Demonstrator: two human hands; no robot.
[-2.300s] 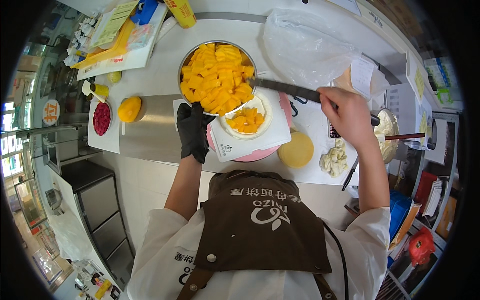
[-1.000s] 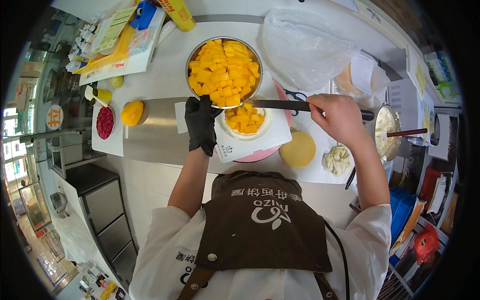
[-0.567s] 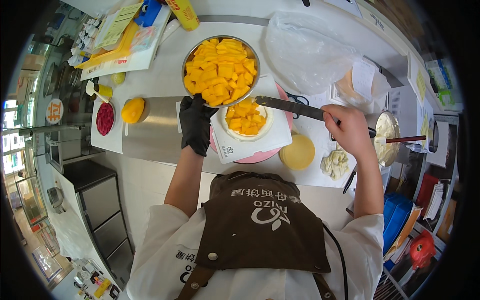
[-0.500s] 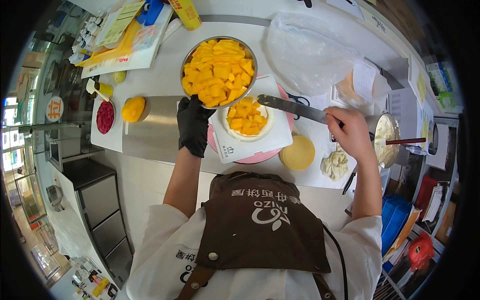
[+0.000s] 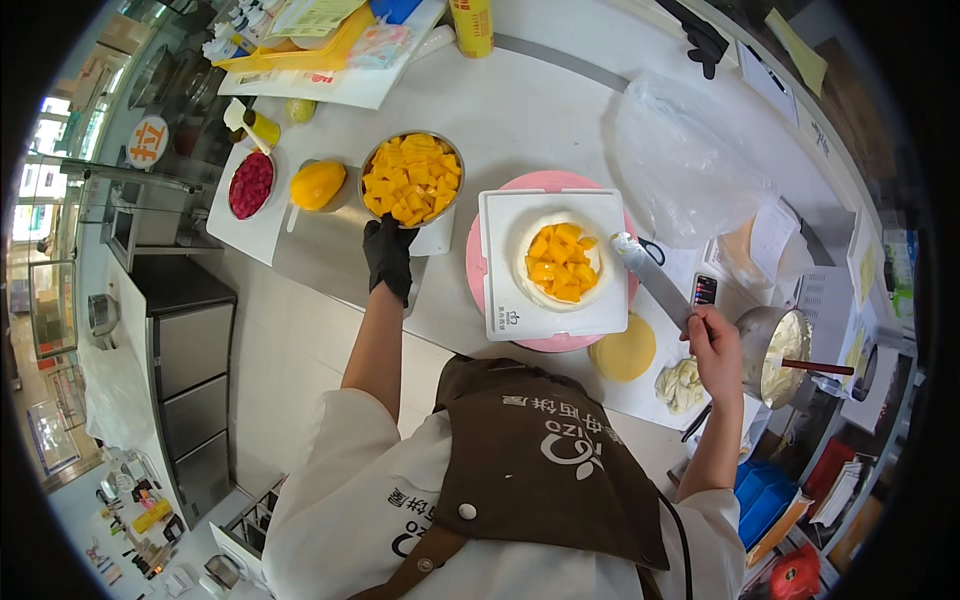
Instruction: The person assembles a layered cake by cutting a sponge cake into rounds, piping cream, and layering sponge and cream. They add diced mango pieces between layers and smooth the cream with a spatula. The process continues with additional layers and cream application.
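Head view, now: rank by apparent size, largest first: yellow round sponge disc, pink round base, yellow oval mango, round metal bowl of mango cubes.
1. Pink round base
2. Round metal bowl of mango cubes
3. Yellow round sponge disc
4. Yellow oval mango

Apparent only; the bowl may sit nearer the camera.

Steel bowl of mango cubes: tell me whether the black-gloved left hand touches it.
Touching: the head view shows the gloved left hand with its fingers against the near rim of the steel bowl, no gap showing.

Crumpled clear plastic bag [image 5: 685,165], yellow canister [image 5: 472,27], dark-topped drawer cabinet [image 5: 193,372], blue folders [image 5: 768,500]
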